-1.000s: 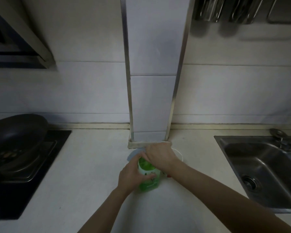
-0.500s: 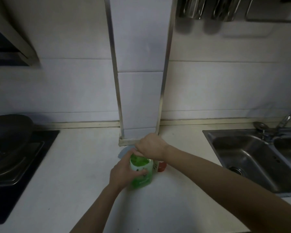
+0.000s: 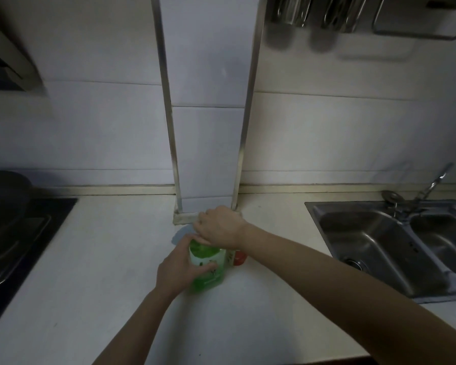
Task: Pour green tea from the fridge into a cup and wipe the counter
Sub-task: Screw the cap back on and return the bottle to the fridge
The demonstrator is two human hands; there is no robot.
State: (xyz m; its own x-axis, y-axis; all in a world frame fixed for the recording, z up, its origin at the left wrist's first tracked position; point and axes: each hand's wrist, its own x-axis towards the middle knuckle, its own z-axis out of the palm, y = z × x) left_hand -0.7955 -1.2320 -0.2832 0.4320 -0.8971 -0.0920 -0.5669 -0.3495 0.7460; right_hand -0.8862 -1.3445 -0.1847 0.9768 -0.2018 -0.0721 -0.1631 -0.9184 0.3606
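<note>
Currently left hand wrapped round green tea bottle at its 9 o'clock, right hand closed over bottle top at 12.

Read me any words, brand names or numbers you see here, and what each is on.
None can be read.
Green bottle: its white label carries print, too blurred and dim to read.
White and red container behind it: dark marks, unreadable.
Sink: small marks, unreadable.
</note>
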